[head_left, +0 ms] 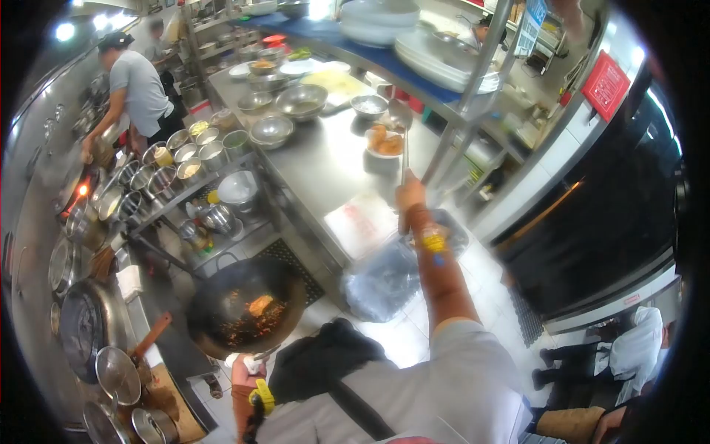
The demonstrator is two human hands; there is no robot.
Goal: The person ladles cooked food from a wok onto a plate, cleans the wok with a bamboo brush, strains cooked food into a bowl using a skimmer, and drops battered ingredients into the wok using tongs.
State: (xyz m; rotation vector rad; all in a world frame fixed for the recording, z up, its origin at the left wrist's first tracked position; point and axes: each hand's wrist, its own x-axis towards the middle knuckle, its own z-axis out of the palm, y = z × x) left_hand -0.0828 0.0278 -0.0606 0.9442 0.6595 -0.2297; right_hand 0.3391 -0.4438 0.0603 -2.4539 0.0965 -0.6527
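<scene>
My left hand (248, 365) is closed on the near handle of a large dark wok (211, 303), with a white cloth at the grip. Inside the wok lie an orange-brown lump of food (260, 305) and scattered dark red bits. My right hand (410, 194), arm stretched forward, grips the long handle of a metal ladle (400, 115). The ladle's bowl is over the steel table (318, 174), just above a white bowl (385, 153) holding orange-brown food. A metal bowl (369, 106) stands left of the ladle.
Metal containers (190, 168) fill a rack on the left. Another person (140, 89) works by a flame at upper left. A clear plastic bag (381, 285) hangs at the table's end. Stacked plates (444, 63) sit on the shelf above. More people (636, 344) are at lower right.
</scene>
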